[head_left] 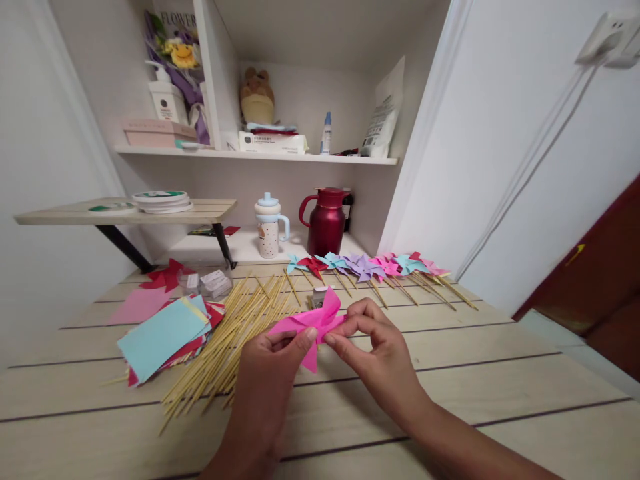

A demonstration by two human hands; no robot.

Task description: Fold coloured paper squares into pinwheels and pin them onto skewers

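Between both hands, above the table, is a bright pink paper pinwheel (327, 310) with folded blades. My left hand (277, 353) pinches it from the left, thumb on top. My right hand (370, 333) grips its right side near the middle between thumb and forefinger; whether a pin is in those fingertips is hidden. Loose wooden sticks (235, 340) lie in a heap to the left of my left hand. Just behind the pinwheel stands a small box (320, 297), partly covered by it.
A row of finished pinwheels on sticks (364, 268) lies along the back. At left are light blue paper sheets (163, 337), a pink sheet (141, 305) and small clear boxes (216, 283). A cup (269, 230) and a red jug (326, 223) stand behind, under a shelf (260, 157).
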